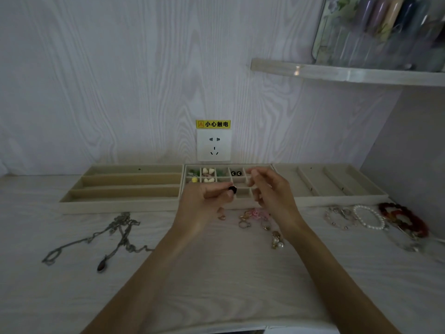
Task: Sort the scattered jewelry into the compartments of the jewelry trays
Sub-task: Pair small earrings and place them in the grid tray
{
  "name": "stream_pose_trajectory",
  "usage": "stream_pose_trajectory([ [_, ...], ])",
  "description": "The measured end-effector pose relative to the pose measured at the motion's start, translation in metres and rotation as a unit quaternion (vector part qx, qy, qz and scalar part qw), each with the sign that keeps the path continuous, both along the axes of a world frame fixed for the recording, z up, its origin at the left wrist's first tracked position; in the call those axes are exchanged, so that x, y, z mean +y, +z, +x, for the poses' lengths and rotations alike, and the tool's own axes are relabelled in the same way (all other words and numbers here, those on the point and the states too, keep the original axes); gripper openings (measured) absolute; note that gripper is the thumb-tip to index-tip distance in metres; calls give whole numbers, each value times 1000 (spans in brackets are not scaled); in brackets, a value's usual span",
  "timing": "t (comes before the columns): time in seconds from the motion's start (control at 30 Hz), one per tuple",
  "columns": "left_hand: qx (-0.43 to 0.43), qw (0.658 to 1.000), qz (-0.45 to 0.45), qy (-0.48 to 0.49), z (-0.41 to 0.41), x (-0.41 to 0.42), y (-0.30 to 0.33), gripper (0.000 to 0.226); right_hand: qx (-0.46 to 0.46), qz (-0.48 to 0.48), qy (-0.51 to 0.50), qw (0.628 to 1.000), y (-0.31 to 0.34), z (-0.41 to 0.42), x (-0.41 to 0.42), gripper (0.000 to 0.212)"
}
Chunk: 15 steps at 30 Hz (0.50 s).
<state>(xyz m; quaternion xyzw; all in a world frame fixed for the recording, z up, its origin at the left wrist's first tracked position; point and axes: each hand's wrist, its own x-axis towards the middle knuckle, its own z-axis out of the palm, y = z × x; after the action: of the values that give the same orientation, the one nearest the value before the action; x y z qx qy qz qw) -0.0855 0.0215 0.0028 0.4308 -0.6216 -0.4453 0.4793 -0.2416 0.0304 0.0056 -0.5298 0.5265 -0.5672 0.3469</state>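
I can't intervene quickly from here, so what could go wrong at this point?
1. The left hand pinches a small black piece over the grid tray; a slip could drop it into a wrong cell.
2. The forearms hang above the loose rings; lowering them may scatter these.
3. The chains lie overlapped and may snag when lifted.

Rings crowd the table before the middle tray.

White wood-grain wall, socket, clear shelf, dim light.
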Motion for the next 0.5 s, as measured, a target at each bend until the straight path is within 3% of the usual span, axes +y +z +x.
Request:
stream_pose_trajectory([
  [0.17,-167,978,-128,2,5,-10,-5,42,147,-24,10,989,-7,2,-2,7],
  [0.3,-180,976,-120,24,7,-10,-5,38,238,-56,-20,969,-2,-3,-11,8],
  [0.37,-182,974,-107,78,13,-10,-6,28,294,-52,-46,953,8,-13,-23,8],
  [0.5,-281,929,-112,215,31,-12,-9,21,396,55,-22,916,27,-27,-56,16],
])
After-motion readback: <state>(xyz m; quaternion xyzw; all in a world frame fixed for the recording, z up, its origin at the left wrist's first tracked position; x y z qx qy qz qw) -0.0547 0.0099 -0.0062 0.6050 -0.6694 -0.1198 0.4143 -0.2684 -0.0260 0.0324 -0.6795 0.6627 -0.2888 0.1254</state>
